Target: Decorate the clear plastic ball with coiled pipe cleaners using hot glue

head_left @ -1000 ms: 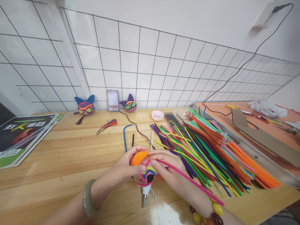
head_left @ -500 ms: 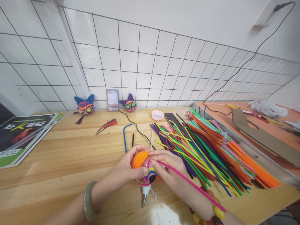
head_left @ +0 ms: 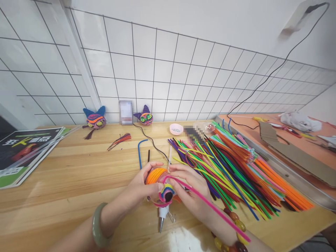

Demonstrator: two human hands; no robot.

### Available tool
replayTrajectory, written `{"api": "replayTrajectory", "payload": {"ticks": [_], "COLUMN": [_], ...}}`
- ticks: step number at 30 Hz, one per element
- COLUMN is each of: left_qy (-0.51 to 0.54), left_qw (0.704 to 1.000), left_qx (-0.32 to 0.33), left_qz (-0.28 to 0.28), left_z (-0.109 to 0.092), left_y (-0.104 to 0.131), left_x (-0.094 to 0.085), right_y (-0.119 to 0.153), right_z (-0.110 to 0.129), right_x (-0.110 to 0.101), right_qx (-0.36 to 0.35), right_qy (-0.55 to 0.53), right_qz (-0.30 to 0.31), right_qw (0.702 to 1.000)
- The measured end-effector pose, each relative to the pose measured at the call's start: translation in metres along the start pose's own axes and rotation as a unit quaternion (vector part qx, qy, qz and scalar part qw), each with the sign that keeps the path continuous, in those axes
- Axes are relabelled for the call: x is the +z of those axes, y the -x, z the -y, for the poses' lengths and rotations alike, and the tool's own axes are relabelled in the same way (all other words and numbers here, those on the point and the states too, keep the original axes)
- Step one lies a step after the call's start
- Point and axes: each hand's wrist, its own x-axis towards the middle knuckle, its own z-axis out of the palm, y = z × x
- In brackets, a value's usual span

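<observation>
Orange fuzzy stuff covers the top of a see-through ball [head_left: 156, 176], which sits between the person's two hands, right in front of them. The left hand [head_left: 143, 183] grips the ball, with its fingers curled round the far side and its thumb pressed near a round eye with a black middle [head_left: 168, 197]. The right hand [head_left: 190, 180] is bent in at the ball's other side, thumb and fingers close together. I can't tell if it is pinching anything.

One long pink stick [head_left: 223, 217] matters most here. It starts at the ball, just above the eye, and bends over in a small curve. Then it runs over the right hand and slants back along that arm, as far as the beads [head_left: 240, 225]. So the right hand is much the nearer one to its long loose part, and the left hand is near only the ball end.

Just below the ball, a white tool with a metal tip [head_left: 162, 217] pokes out toward the person. Past the left fingers lie a bent blue stick [head_left: 139, 154] and a short black one. Beyond the right hand spreads a big pile of bright sticks [head_left: 223, 175]. Farthest from the hands, two funny balls with ears [head_left: 96, 120] sit by the wall.
</observation>
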Motion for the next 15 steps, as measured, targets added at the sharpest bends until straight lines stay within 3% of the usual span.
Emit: {"api": "replayTrajectory", "payload": {"ticks": [5,15], "left_qy": [-0.009,0.000], "left_qw": [1.000,1.000], "left_qx": [-0.010,-0.028], "left_qz": [-0.014,-0.013], "left_z": [-0.001,-0.007], "left_y": [-0.001,0.001], "left_x": [0.001,0.003], "right_y": [0.002,0.000], "right_z": [-0.006,-0.014], "right_x": [0.000,-0.007], "right_qx": [-0.043,-0.103], "right_qy": [0.031,0.031], "right_qz": [-0.005,0.106], "right_qw": [0.999,0.989]}}
